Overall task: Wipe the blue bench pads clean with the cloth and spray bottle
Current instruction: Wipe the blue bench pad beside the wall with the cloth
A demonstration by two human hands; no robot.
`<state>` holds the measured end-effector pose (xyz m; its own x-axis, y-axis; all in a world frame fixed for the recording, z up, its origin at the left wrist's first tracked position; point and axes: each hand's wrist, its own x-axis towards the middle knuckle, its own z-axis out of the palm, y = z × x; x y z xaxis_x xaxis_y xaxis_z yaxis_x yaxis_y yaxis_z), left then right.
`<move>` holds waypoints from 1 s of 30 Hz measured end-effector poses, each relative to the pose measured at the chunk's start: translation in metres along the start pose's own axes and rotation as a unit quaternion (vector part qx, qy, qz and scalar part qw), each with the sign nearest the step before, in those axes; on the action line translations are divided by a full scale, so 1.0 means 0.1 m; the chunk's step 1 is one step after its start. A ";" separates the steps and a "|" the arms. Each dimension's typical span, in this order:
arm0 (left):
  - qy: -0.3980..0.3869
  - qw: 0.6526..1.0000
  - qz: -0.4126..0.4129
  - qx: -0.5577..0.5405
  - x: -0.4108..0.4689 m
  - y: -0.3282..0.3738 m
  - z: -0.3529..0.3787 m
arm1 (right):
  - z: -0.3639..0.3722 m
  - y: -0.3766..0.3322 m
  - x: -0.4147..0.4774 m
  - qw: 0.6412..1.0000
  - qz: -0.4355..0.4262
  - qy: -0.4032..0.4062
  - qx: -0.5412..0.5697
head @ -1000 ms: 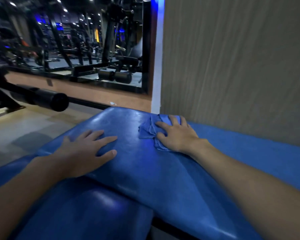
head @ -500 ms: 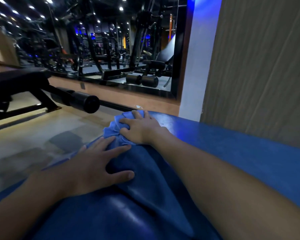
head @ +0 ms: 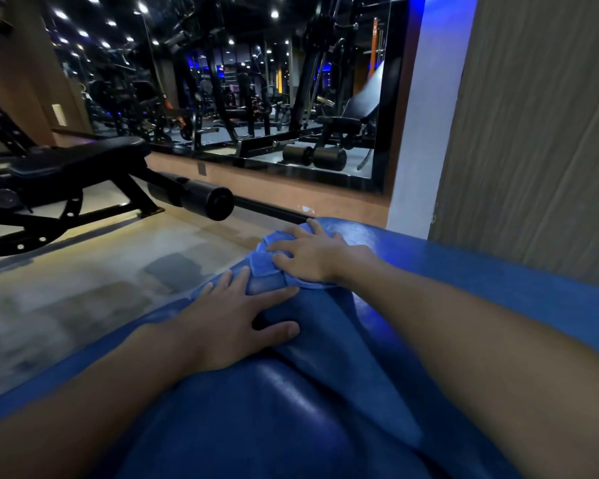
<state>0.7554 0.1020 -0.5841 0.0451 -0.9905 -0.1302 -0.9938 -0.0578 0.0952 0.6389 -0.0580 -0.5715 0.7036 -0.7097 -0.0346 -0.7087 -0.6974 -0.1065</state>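
Note:
A glossy blue bench pad (head: pixel 325 392) fills the lower half of the head view and runs right along a wall. My right hand (head: pixel 315 255) lies flat with spread fingers on a crumpled blue cloth (head: pixel 267 255), pressing it onto the pad's far left end. My left hand (head: pixel 236 319) rests flat on the pad just in front of the cloth, fingers spread, holding nothing. No spray bottle is in view.
A black gym bench (head: pixel 59 178) with a black foam roller (head: pixel 194 198) stands on the floor to the left. A wall mirror (head: pixel 256 98) reflecting gym machines is ahead. A grey textured wall (head: pixel 540 133) rises close on the right, behind the pad.
My right hand has slid the cloth leftward from the pad's middle to its left end. My left hand stayed flat on the pad, and the view turned left.

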 end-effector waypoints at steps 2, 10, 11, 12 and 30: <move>-0.018 1.000 -0.003 0.001 -0.08 0.11 -0.06 | -0.01 0.09 -0.10 1.000 0.001 0.003 0.004; -0.029 0.999 -0.005 -0.021 -0.28 0.39 -0.08 | 0.02 0.40 -0.71 1.000 0.018 0.015 -0.004; -0.028 0.999 -0.005 -0.018 -0.29 0.43 -0.06 | 0.03 0.44 -0.79 1.000 0.020 0.016 -0.005; -0.029 0.999 -0.003 -0.014 -0.30 0.47 -0.05 | 0.04 0.48 -0.87 1.000 0.023 0.016 -0.005; -0.019 1.000 -0.002 0.006 -0.62 1.67 0.15 | 0.02 1.17 -2.52 0.999 0.048 0.019 0.003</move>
<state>0.5855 0.1559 -0.5748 0.0453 -0.9847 -0.1682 -0.9948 -0.0598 0.0819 0.3788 0.0400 -0.5769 0.6295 -0.7770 -0.0069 -0.7728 -0.6250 -0.1103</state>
